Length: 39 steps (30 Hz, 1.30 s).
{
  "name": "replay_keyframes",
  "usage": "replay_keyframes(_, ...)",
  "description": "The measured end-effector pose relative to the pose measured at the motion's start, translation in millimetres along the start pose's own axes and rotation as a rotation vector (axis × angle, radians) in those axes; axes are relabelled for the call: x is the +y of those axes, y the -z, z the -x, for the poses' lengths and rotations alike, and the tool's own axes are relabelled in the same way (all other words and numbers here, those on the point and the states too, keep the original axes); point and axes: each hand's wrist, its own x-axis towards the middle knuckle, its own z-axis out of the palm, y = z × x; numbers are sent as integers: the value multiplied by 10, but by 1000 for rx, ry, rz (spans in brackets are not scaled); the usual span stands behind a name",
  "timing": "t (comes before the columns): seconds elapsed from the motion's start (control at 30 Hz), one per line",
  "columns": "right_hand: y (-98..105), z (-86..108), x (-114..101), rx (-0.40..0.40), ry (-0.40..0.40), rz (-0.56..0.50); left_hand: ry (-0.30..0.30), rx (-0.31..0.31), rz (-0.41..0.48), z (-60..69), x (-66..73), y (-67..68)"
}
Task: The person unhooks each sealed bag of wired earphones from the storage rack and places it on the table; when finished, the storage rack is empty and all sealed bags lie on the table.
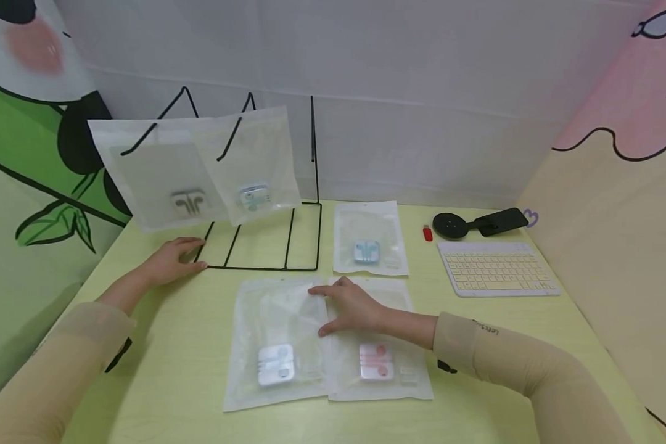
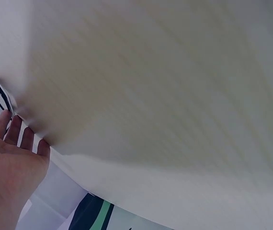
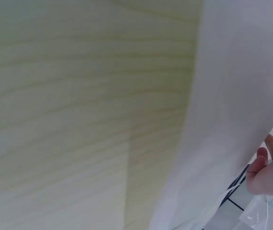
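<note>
Nearest us, a beige sleeve [image 1: 78,357] leads to the left hand [image 1: 171,262], fingers relaxed, touching the black wire rack [image 1: 261,269]; a jolt could shed its hung earphone pouches [image 1: 263,157]. On the tabletop [image 1: 183,370], the left front pouch [image 1: 277,330] lies partly under the right hand [image 1: 352,306], thumb and fingers parted, gripping nothing we can see; snagging could drag the adjoining right front pouch [image 1: 377,362].

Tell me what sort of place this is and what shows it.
Probably a small staged work or display booth: cartoon-printed side walls flank a pale table, where a black wire rack carries hanging translucent pouches.
</note>
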Motion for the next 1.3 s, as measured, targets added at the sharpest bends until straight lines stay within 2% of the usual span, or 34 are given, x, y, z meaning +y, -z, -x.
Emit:
replay_keyframes(0.13, -24, -21, -18, 0, -8, 89, 5, -3, 2, -8, -2, 9)
replay_keyframes(0.43, -72, -66, -88, 11, -32, 217, 9, -4, 17, 6, 11, 11)
replay_keyframes(0.6, -80, -25, -97, 30, -21, 254, 9, -4, 21, 16, 14, 11)
replay_keyframes(0.77, -69, 10, -91, 47, -17, 241, 4, 2, 17, 9, 5, 11)
replay_keyframes(0.97, 42, -23, -83, 104, -1, 158, -4, 7, 22, 2, -13, -8)
replay_keyframes(1.13, 189, -141, -38, 136, -4, 118, -10, 13, 13, -2, -21, -18)
replay_keyframes(1.3, 338, -332, 70, 158, -20, 16, -3, 12, 6, -3, -22, -18)
